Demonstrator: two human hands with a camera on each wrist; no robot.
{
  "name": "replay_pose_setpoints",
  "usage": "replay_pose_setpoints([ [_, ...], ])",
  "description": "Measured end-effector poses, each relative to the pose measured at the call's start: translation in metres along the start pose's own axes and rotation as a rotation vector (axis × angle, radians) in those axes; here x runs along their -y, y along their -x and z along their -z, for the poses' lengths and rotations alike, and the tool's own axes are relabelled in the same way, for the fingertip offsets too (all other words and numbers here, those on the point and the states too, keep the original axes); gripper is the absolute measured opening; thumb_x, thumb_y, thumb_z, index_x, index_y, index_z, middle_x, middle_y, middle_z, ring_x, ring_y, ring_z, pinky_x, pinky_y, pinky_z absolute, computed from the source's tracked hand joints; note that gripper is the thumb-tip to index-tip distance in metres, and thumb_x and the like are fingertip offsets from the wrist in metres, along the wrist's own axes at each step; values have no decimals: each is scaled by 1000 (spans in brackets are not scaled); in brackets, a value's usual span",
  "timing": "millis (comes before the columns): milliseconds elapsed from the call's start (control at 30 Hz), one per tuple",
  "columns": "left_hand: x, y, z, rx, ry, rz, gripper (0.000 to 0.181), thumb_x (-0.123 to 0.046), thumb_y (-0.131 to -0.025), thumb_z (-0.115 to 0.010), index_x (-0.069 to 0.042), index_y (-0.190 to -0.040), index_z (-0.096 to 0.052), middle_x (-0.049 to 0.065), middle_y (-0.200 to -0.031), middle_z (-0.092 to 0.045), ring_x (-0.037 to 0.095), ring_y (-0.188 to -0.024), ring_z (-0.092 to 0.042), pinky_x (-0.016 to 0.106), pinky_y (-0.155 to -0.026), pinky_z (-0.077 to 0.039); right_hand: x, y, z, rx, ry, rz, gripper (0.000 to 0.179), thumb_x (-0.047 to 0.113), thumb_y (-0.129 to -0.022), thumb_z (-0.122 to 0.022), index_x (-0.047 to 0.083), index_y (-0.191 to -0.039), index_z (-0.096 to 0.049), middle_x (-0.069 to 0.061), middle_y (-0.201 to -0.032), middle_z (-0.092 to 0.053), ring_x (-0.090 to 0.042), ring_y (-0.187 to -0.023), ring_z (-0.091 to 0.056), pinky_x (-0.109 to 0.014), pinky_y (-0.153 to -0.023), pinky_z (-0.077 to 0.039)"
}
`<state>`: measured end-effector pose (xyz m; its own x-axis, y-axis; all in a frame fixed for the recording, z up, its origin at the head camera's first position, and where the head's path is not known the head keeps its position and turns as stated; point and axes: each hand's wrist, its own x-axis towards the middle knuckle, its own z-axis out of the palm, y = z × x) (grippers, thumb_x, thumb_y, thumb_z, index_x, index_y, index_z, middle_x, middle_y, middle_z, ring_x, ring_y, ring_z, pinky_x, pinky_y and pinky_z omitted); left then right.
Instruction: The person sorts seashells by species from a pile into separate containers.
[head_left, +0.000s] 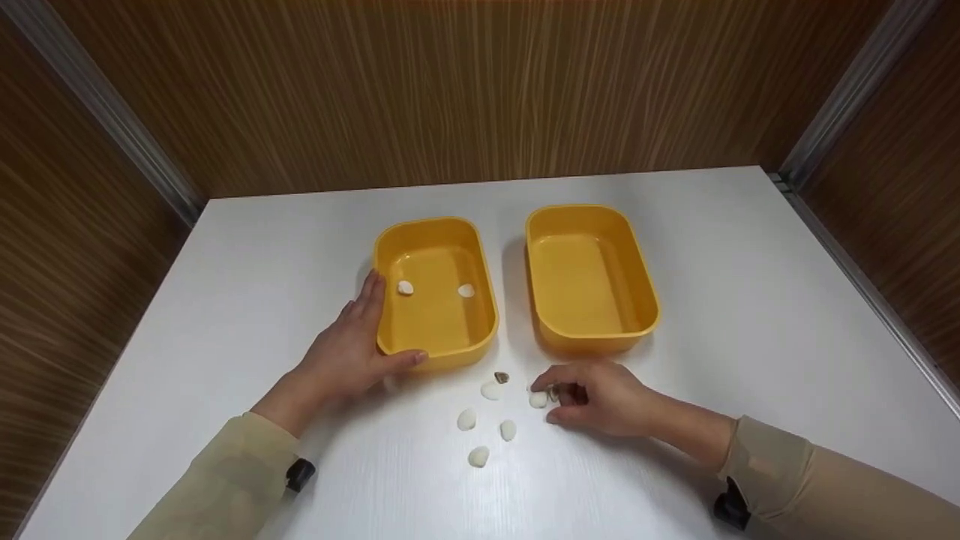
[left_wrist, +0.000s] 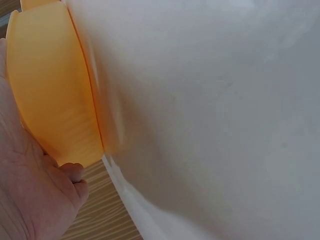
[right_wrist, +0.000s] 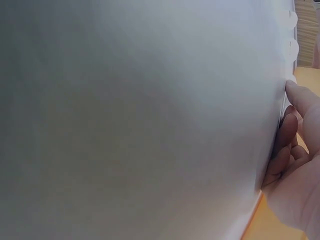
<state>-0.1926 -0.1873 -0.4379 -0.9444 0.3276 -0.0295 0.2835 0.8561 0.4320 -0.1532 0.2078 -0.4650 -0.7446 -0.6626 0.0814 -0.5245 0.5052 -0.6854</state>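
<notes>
Left hand (head_left: 346, 354): the grip is clamped around the near left corner of the left tray (head_left: 435, 326), with fingers along the left wall and thumb at the near rim. Right hand (head_left: 604, 399): thumb and index finger stand apart. The index fingertip is at a white shell (head_left: 538, 401) on the table (head_left: 750, 300); whether the curled fingers hold a shell cannot be told.

Two inner shells (head_left: 405, 288) lie well apart inside the left tray. Between the hands, four loose shells (head_left: 466, 419), all white, lie on the table. A dark shell (head_left: 502, 377) lies just beyond the farthest of these. The right tray (head_left: 581, 285) stands beside the left tray, separated by a gap.
</notes>
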Motion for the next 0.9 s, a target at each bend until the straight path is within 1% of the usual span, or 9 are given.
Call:
replay_pose_setpoints([
  [133, -1, 0, 0, -5, 3, -4, 135, -91, -84, -56, -7, -170, 6, 12, -178, 4, 40, -160, -18, 59, -126, -25, 0, 1, 0, -6, -12, 44, 28, 12, -89, -88, 16, -115, -79, 12, -78, -59, -2, -69, -52, -20, -62, -46],
  [267, -1, 1, 1, -7, 0, -11, 134, -90, -85, -56, -6, -170, 5, 12, -178, 4, 38, -161, -17, 56, -127, -23, 0, 1, 0, -4, -34, 70, 25, 10, -89, -87, 17, -112, -80, 10, -79, -60, -2, -70, -52, -19, -62, -46],
  [367, -1, 1, 1, -4, 0, -14, 133, -90, -85, -56, -7, -170, 5, 12, -178, 5, 36, -161, -15, 54, -128, -21, 0, 1, 0, 0, -50, 67, 22, 9, -89, -86, 17, -110, -80, 10, -80, -61, -3, -71, -53, -19, -63, -47],
  [567, -2, 0, 0, 15, 4, 14, 133, -90, -85, -55, -8, -170, 6, 9, -178, 7, 40, -161, -16, 59, -126, -24, 1, 2, 1, 3, -58, 52, 19, 9, -90, -85, 19, -105, -81, 11, -80, -61, -3, -72, -54, -19, -65, -46],
  [733, -2, 0, 1, 14, 6, 20, 134, -90, -85, -55, -8, -170, 7, 9, -178, 6, 39, -161, -15, 57, -127, -23, 2, 1, 1, 10, -70, 46, 19, 9, -89, -86, 19, -105, -81, 11, -80, -61, -4, -71, -54, -19, -64, -46],
  [900, -1, 1, 0, 11, 9, 20, 134, -90, -85, -55, -9, -170, 8, 9, -178, 6, 39, -161, -15, 58, -127, -23, 3, 0, 1, 16, -78, 28, 19, 13, -88, -89, 19, -103, -81, 11, -79, -61, -4, -70, -54, -19, -63, -46],
])
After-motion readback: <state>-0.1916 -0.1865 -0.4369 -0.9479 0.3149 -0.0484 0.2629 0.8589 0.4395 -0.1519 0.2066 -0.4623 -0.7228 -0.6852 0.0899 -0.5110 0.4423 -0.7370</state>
